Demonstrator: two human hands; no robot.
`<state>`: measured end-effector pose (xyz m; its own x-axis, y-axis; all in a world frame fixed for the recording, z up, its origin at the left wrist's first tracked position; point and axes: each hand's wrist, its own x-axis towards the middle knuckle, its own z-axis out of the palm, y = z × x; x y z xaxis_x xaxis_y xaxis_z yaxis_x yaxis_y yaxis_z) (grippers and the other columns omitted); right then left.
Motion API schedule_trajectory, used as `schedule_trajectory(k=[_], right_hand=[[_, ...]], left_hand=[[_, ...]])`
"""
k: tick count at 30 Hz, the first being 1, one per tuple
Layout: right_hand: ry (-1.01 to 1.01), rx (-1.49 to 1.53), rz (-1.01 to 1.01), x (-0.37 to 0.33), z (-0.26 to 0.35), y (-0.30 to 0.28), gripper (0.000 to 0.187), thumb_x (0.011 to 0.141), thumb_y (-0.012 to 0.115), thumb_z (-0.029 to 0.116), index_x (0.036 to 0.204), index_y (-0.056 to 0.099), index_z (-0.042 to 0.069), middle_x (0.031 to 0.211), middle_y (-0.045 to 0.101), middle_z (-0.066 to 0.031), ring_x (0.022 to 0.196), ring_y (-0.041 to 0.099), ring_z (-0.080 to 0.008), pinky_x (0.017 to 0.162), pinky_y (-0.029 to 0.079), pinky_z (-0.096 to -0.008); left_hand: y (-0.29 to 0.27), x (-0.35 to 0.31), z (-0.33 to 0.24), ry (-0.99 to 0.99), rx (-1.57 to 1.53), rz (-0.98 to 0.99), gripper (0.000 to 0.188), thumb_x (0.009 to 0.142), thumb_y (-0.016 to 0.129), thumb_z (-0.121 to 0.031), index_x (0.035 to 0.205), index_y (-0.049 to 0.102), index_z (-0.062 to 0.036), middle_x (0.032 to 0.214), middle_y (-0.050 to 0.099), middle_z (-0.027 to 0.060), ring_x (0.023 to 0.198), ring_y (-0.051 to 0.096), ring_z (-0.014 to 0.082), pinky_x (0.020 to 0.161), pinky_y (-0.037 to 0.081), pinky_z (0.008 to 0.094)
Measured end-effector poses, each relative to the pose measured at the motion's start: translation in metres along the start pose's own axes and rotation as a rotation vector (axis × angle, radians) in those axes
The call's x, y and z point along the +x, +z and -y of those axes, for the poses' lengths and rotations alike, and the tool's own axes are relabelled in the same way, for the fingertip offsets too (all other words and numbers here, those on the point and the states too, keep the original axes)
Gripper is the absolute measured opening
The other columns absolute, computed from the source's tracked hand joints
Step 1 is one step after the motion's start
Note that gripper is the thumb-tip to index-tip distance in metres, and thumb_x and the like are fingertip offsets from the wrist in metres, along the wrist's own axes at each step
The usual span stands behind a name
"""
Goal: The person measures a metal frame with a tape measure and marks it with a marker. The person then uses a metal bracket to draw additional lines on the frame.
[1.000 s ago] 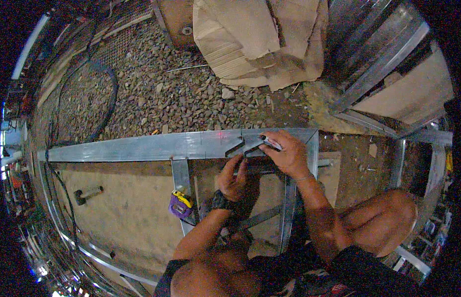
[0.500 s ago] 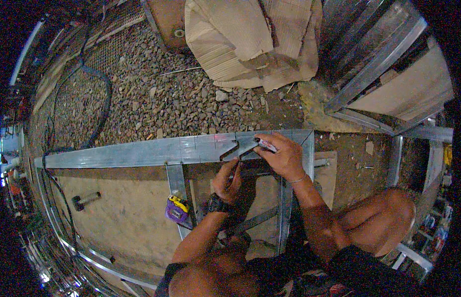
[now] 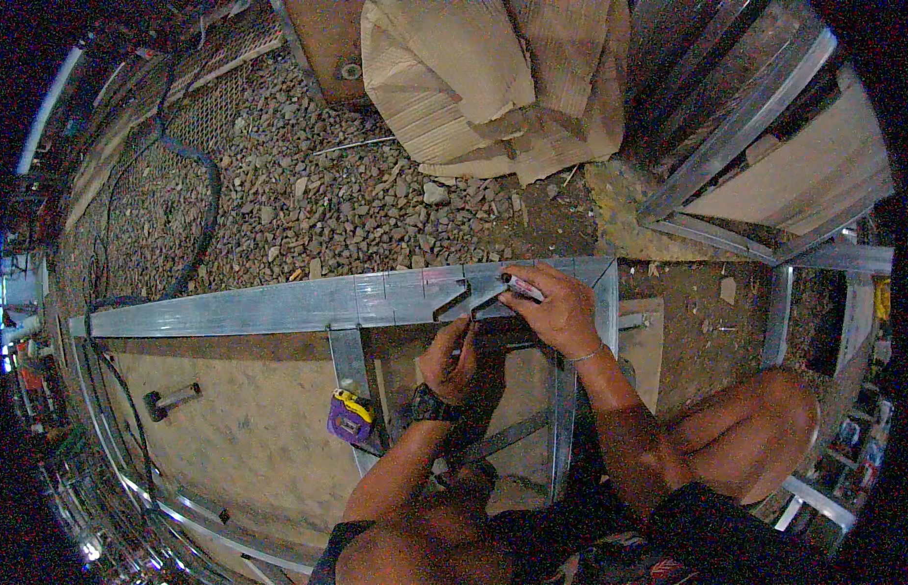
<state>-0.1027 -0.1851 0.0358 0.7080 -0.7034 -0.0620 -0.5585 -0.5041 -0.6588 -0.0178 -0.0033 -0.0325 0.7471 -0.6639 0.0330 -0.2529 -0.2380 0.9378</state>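
Note:
A long silver metal beam point(image 3: 249, 304) lies across in front of me, with thin dark marks drawn over it. My right hand point(image 3: 561, 312) is closed round a white marker point(image 3: 525, 288), its dark end near the beam's top face. Just left of the marker is a slanted dark-edged shape point(image 3: 452, 300) on the beam; whether it is a flat piece or a cut-out I cannot tell. My left hand point(image 3: 448, 363), wearing a dark wristwatch point(image 3: 433, 402), has its fingers pinched together at the beam's near edge, below that shape. What those fingers hold is hidden.
A purple and yellow tape measure point(image 3: 351, 417) rests on a crossbar left of my left hand. Further left, a hammer-like tool point(image 3: 171, 400) lies on a brown board point(image 3: 249, 419). Beyond the beam are gravel point(image 3: 327, 210), a black cable point(image 3: 215, 190) and crumpled cardboard point(image 3: 503, 97). Metal frames point(image 3: 737, 127) stand right.
Both hands keep nearly the same place and grip. The view has shifted very slightly; nothing was visibly picked up or let go.

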Motion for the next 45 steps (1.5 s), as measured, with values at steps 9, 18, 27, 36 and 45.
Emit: schedule_trajectory(k=[9, 18, 27, 36, 45], right_hand=[[0.178, 0.213, 0.074, 0.002, -0.012, -0.004, 0.037, 0.085, 0.078, 0.023, 0.121, 0.071, 0.014, 0.099, 0.074, -0.0075, 0.085, 0.069, -0.0175, 0.078, 0.055, -0.0354], [0.37, 0.551, -0.027, 0.011, -0.032, -0.008, 0.024, 0.094, 0.069, 0.023, 0.112, 0.071, 0.009, 0.076, 0.068, -0.0016, 0.062, 0.059, -0.0096, 0.056, 0.048, -0.0274], [0.431, 0.576, -0.007, 0.01, -0.023, -0.006, 0.024, 0.095, 0.065, 0.024, 0.112, 0.069, 0.008, 0.072, 0.067, -0.0026, 0.05, 0.053, -0.0085, 0.044, 0.042, -0.0263], [0.379, 0.627, -0.038, 0.01, -0.032, -0.002, 0.025, 0.095, 0.065, 0.024, 0.113, 0.068, 0.008, 0.073, 0.068, -0.0033, 0.048, 0.052, -0.0083, 0.041, 0.041, -0.0254], [0.437, 0.677, -0.034, 0.013, -0.033, 0.006, 0.025, 0.093, 0.068, 0.023, 0.113, 0.069, 0.009, 0.073, 0.068, -0.0032, 0.047, 0.052, -0.0078, 0.04, 0.041, -0.0254]], left_hand=[[-0.019, -0.016, -0.003, 0.138, 0.126, -0.036, 0.024, 0.088, 0.073, -0.007, 0.112, 0.069, -0.0041, 0.099, 0.073, 0.0168, 0.086, 0.073, 0.0299, 0.077, 0.057, 0.0373], [-0.132, -0.111, -0.011, -0.009, 0.425, -0.534, 0.02, 0.094, 0.066, -0.011, 0.112, 0.066, -0.0026, 0.1, 0.07, 0.0149, 0.092, 0.067, 0.025, 0.081, 0.053, 0.0384], [-0.165, -0.193, 0.072, -0.848, 0.134, -0.762, 0.028, 0.102, 0.053, -0.023, 0.115, 0.065, -0.0021, 0.105, 0.067, 0.0143, 0.096, 0.062, 0.024, 0.082, 0.052, 0.0392], [-0.153, -0.17, 0.074, -0.913, 0.564, -0.661, 0.032, 0.103, 0.049, -0.027, 0.113, 0.066, -0.0019, 0.103, 0.068, 0.0181, 0.093, 0.063, 0.0302, 0.08, 0.052, 0.0436], [-0.151, -0.166, 0.074, -0.925, 0.681, -0.628, 0.036, 0.103, 0.046, -0.031, 0.11, 0.067, -0.0016, 0.102, 0.068, 0.0219, 0.091, 0.064, 0.0365, 0.077, 0.052, 0.048]])
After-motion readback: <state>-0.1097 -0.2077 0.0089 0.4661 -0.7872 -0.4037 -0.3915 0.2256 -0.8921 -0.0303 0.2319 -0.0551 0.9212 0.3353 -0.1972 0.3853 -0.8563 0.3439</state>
